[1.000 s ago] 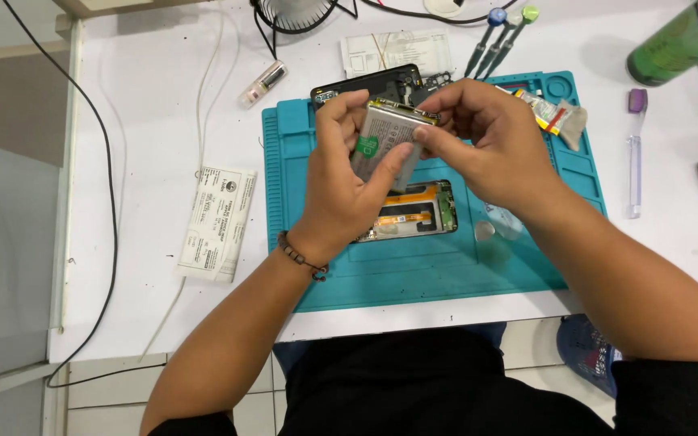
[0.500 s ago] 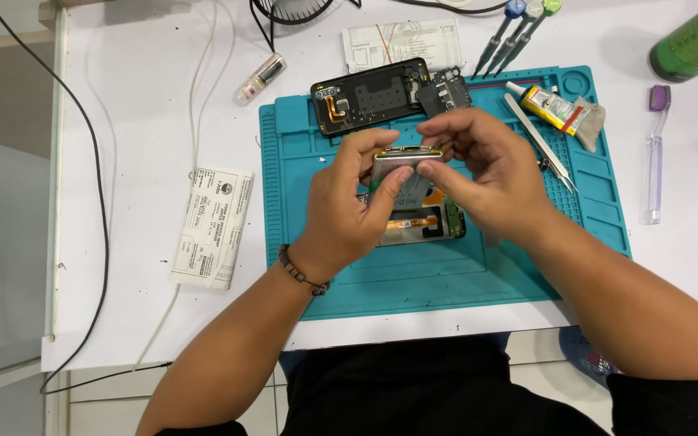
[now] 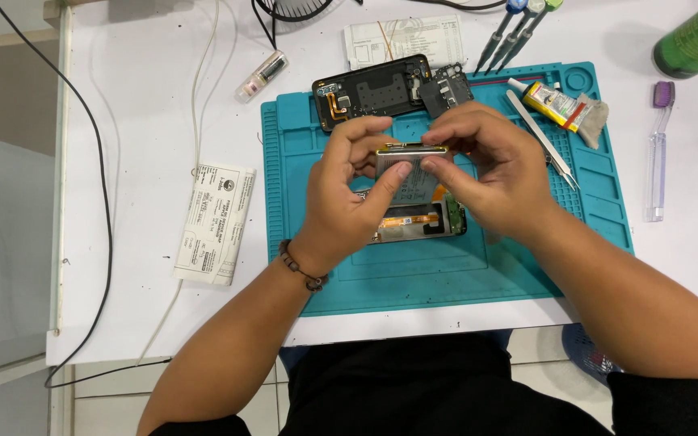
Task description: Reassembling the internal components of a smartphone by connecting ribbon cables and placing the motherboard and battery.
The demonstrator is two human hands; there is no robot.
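Both hands meet above the middle of the teal work mat, which lies on the white desk and reaches close to its near edge. The left hand and right hand pinch a flat silver battery between thumbs and fingertips, held up off the mat, just over the opened phone body. Bare mat lies open toward the near edge; the mat's far edge is crowded by one black back cover and one small dark board piece. Toward the mat's right edge lie one pair of tweezers and one yellow glue tube. Three screwdrivers sit at the desk's far edge, one paper slip left of the mat. Compared with half a second ago, the hands and battery keep nearly the same place, the battery now tipped a little more upright.
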